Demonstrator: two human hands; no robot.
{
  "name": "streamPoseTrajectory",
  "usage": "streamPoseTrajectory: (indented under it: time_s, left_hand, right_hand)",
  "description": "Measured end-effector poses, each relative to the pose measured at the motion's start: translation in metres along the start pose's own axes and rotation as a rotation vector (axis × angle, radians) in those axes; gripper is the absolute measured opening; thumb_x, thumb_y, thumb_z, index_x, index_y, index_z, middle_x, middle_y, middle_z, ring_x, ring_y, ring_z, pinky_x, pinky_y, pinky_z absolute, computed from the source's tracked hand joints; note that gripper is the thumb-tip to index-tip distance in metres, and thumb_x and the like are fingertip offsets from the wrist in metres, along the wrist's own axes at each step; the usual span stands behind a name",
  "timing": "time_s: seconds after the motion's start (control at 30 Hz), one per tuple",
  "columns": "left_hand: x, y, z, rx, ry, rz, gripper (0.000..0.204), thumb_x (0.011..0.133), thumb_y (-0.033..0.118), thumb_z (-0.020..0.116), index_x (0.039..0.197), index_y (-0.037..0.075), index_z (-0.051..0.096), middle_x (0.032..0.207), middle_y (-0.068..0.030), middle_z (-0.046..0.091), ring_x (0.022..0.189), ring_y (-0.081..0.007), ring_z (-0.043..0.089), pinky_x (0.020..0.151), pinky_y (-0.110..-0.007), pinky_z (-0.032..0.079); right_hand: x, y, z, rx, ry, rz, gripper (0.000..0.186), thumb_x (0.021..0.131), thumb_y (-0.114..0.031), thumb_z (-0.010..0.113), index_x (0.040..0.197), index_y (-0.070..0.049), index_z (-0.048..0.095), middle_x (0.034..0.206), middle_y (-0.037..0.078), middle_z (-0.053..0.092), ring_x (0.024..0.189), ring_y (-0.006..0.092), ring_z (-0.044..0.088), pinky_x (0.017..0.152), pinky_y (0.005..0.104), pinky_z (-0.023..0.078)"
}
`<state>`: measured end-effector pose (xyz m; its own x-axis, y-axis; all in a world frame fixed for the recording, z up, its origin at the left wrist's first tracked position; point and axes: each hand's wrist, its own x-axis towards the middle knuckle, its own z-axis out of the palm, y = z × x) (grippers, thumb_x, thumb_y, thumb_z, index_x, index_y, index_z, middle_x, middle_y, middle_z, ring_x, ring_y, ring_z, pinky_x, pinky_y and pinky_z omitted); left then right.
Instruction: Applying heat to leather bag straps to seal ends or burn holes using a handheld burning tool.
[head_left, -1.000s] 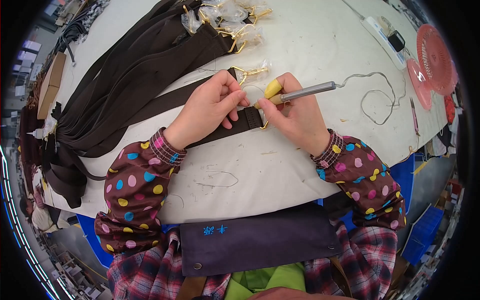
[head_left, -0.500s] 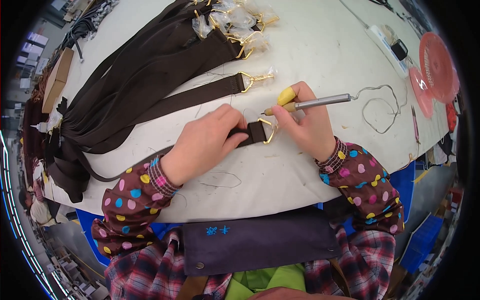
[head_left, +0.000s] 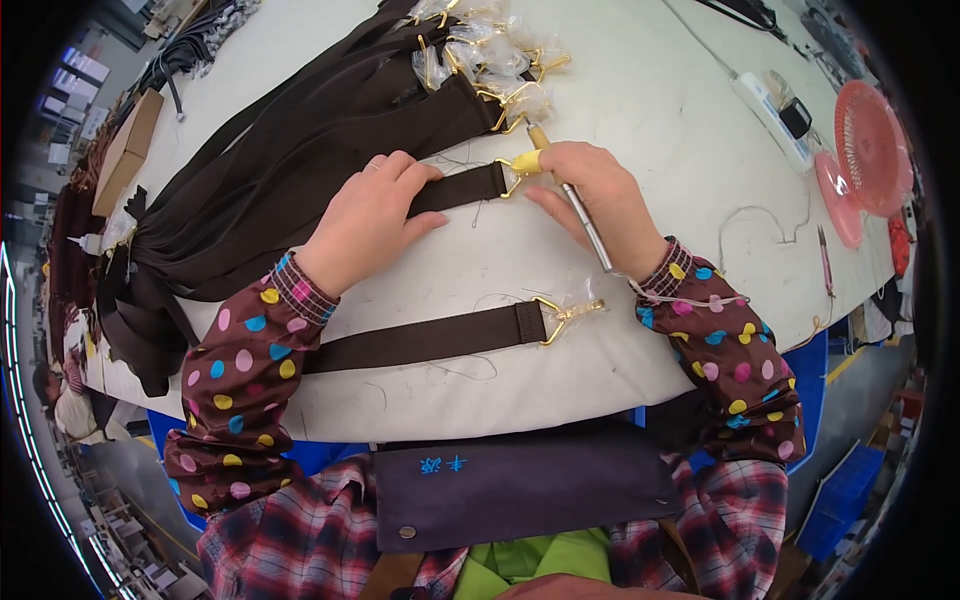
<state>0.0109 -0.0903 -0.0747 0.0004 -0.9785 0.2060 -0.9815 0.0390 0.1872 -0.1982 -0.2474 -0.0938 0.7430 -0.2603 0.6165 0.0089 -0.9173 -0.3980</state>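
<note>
My left hand (head_left: 365,215) spans a dark brown strap (head_left: 456,187), fingers bent over it and thumb at its lower edge. At the strap's end is a gold D-ring (head_left: 508,180), beside my right hand (head_left: 590,200), which is closed around a slim metal tool (head_left: 585,225) with a tan front part and a grey cord. A yellow cover is on one finger, by the ring. Nearer me lies another strap (head_left: 420,335) with a gold clasp (head_left: 570,315) in clear plastic. A pile of similar straps (head_left: 250,180) with wrapped hardware fills the back left.
The white table (head_left: 680,130) holds a white power strip (head_left: 765,115) with a black plug, pink plastic trays (head_left: 868,140), tweezers (head_left: 825,260) and loose threads. A cardboard box (head_left: 125,150) stands at the left. Blue bins (head_left: 840,490) are on the floor at the right.
The strap I was handling now lies nearer me, pulled downward. Both hands have moved to the strap behind it; the tool has swung from sideways to pointing away from me.
</note>
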Motion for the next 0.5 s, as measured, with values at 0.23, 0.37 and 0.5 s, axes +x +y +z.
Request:
streamPoseTrajectory:
  time_s: [0.23, 0.37, 0.5]
  left_hand:
    - [-0.03, 0.034, 0.001, -0.273, -0.16, -0.133, 0.035, 0.078, 0.024, 0.072, 0.095, 0.003, 0.049, 0.088, -0.0121, 0.056, 0.085, -0.0299, 0.056, 0.074, -0.038, 0.047]
    - [-0.04, 0.044, -0.004, -0.324, -0.18, -0.204, 0.032, 0.08, 0.021, 0.07, 0.097, 0.002, 0.051, 0.091, -0.0125, 0.054, 0.087, -0.03, 0.055, 0.074, -0.037, 0.046]
    - [-0.028, 0.044, 0.004, -0.343, -0.035, -0.091, 0.026, 0.08, 0.009, 0.069, 0.1, 0.004, 0.053, 0.094, -0.0115, 0.052, 0.088, -0.0282, 0.054, 0.074, -0.036, 0.046]
  right_hand:
    - [-0.017, -0.006, -0.009, 0.083, -0.309, -0.055, 0.018, 0.078, -0.009, 0.067, 0.093, -0.009, 0.056, 0.085, 0.005, 0.059, 0.088, 0.0236, 0.057, 0.082, 0.0351, 0.04]
    - [-0.021, -0.01, -0.01, 0.126, -0.309, -0.091, 0.015, 0.078, -0.007, 0.064, 0.09, -0.01, 0.055, 0.082, 0.004, 0.056, 0.084, 0.0228, 0.056, 0.081, 0.0349, 0.04]
    - [-0.022, -0.004, -0.006, 0.09, -0.244, -0.085, 0.015, 0.077, -0.006, 0.062, 0.09, -0.009, 0.055, 0.082, 0.004, 0.056, 0.085, 0.024, 0.056, 0.081, 0.0348, 0.04]
